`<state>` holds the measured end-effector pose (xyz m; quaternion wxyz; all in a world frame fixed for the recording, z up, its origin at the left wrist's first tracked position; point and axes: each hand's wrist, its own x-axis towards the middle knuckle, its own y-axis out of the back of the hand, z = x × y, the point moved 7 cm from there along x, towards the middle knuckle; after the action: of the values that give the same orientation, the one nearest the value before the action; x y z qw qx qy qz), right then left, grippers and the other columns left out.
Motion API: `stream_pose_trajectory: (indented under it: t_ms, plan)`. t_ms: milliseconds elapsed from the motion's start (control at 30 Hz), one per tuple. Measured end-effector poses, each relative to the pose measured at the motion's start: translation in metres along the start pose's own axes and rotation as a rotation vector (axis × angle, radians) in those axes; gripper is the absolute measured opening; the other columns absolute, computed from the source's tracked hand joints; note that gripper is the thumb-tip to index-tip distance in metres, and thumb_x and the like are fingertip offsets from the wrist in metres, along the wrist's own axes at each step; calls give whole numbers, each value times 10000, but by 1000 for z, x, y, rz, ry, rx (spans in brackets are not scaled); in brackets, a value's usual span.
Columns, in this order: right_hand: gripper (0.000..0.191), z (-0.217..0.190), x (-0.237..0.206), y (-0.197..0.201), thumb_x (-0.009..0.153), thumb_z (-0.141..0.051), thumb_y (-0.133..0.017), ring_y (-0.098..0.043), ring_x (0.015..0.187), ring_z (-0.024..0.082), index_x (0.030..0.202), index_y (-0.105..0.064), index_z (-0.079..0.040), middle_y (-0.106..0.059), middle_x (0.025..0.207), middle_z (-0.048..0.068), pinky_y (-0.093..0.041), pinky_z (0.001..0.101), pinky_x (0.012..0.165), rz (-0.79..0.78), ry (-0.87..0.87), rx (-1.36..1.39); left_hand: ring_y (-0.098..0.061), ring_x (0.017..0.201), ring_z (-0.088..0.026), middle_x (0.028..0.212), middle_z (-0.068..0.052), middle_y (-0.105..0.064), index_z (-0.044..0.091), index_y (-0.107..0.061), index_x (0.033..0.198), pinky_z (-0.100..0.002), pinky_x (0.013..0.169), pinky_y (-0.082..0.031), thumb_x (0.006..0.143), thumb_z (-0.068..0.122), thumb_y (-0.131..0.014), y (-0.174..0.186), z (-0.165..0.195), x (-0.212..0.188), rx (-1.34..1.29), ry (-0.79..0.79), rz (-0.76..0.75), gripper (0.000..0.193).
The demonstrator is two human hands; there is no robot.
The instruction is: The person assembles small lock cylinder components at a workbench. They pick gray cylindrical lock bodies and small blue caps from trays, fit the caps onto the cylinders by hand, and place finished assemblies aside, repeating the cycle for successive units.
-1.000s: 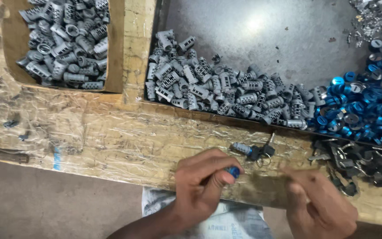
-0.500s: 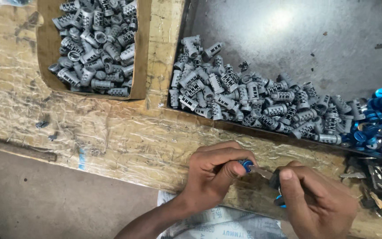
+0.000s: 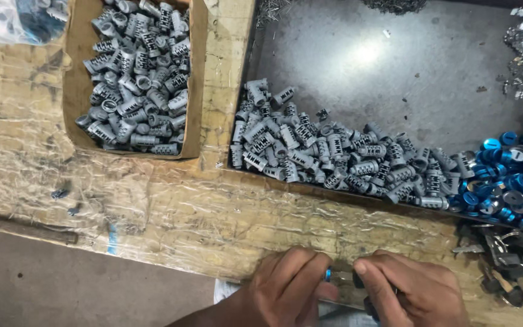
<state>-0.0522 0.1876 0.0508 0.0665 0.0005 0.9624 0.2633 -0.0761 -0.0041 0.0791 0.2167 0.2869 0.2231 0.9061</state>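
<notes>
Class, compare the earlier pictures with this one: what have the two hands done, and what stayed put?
The left hand and right hand have closed together; the left keeps pinching a small blue-tipped part, and the right now meets it. The grey cylinders in the cardboard box and metal tray and the blue caps lie unchanged.

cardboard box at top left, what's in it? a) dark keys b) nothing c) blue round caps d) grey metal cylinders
d: the cardboard box is heaped with grey metal cylinders; the blue caps lie in the metal tray at the right.
</notes>
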Motion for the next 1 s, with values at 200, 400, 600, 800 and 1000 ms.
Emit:
stream_pose_trajectory:
  t_ms: [200,400,600,800,1000]
  plan:
    - [37,-4,-3,-15,862,-34,-710,-710,559,179,830,-727,-28,-704,688,63,-520,314,478,52,80,-162,-679,756,-274,918,-161,-636,-59,-663,1165,-374,682,-560,934,-17,-667,-23,-20,3,-344,368,-57,234]
    - [201,28,18,18,941,-351,-755,-714,588,240,825,-733,-188,-718,740,4,-563,374,531,-784,98,-535,-635,719,-181,896,-131,-670,-62,-689,1158,-311,615,-509,1043,121,-633,-41,-33,13,-635,433,-136,223]
    - [146,13,236,134,961,-258,-718,-694,648,227,944,-761,-120,-705,801,61,-554,349,577,-23,74,-899,-449,520,-18,753,-65,-655,-65,-721,1016,-199,438,-334,1044,208,-549,-58,-72,-23,-1073,911,370,324]
    - [157,83,223,158,991,-151,-708,-692,719,254,1076,-750,-26,-709,897,139,-553,344,646,32,38,-863,-538,566,-29,721,-52,-650,-35,-725,919,-225,483,-410,1082,198,-565,-46,-71,-17,-772,801,324,327]
    - [160,59,187,137,962,-63,-758,-687,770,262,1097,-761,22,-712,960,177,-550,332,706,92,163,-832,-471,443,-27,585,-11,-615,-11,-734,795,-231,406,-324,986,164,-619,-54,-81,-14,-766,1103,283,284]
